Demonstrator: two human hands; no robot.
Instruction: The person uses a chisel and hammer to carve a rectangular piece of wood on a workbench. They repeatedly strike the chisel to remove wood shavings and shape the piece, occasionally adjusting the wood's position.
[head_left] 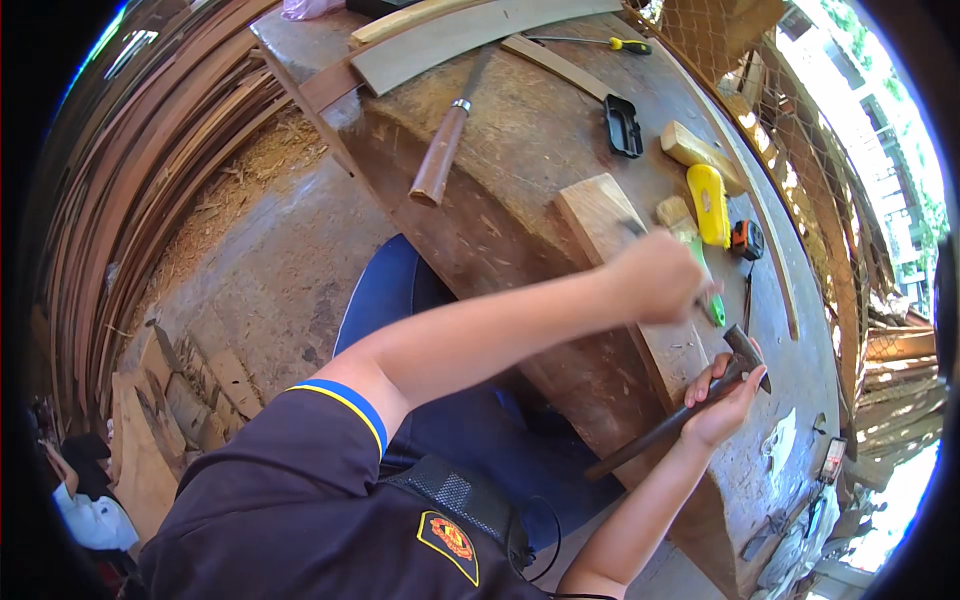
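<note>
My left hand (pixel 655 278) is closed and slightly blurred above a pale wooden block (pixel 603 205) on the workbench. A small dark blurred shape shows beside its knuckles, but I cannot make out what it is or whether the hand holds it. Just beyond that hand lies a brush with a green handle (pixel 716 308), partly covered by the hand. My right hand (pixel 728 405) grips a hammer (pixel 655 432) close to its dark metal head. The hammer's long handle slants down toward the bench's near edge.
On the bench (pixel 520 130) lie a wood-handled tool (pixel 440 155), a black tray (pixel 622 127), a yellow-handled screwdriver (pixel 630 46), a yellow tool (pixel 708 205) and a tape measure (pixel 747 240). Stacked boards (pixel 165 160) line the left. Wood scraps (pixel 150 420) lie on the floor.
</note>
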